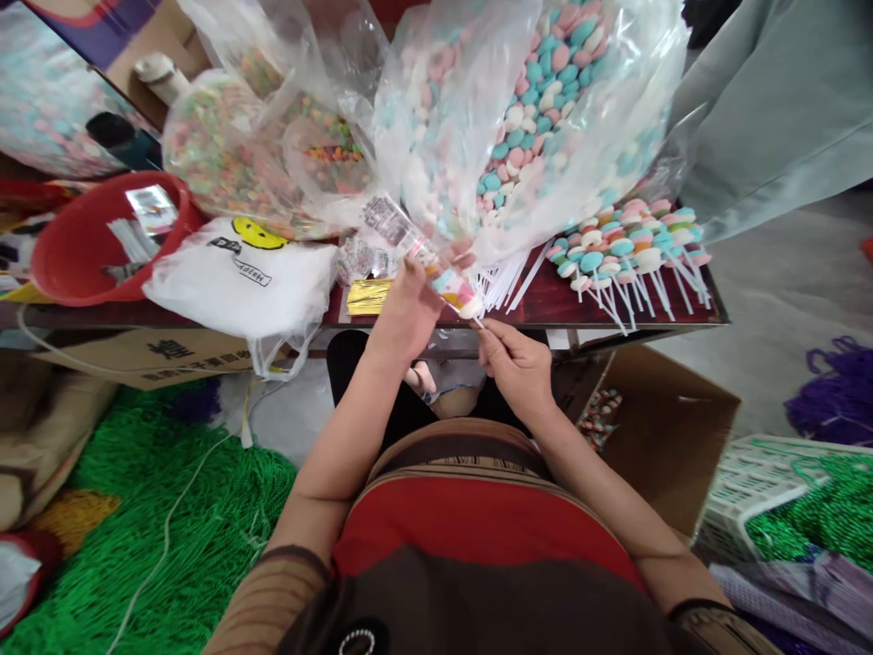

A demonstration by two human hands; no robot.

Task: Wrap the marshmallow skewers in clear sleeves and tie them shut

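Note:
A candy skewer [458,293] of pink, white and blue pieces lies inside a clear printed wrapper [392,223], tilted above the table's front edge. My left hand [413,305] is closed around the wrapper's side. My right hand [516,359] pinches the white stick [479,322] at the skewer's lower end. Gold twist ties [369,297] lie beside my left hand. Loose white sticks [505,282] lie just behind my right hand. Several finished-looking candy skewers [631,246] are piled at the table's right end.
Big clear bags of candy [532,118] fill the table's back. A red bowl [61,255] and white plastic bag [238,282] stand left. Below are a cardboard box [668,437], green cords [170,509] and a white basket [757,482]. Grey cloth [784,118] hangs at the right.

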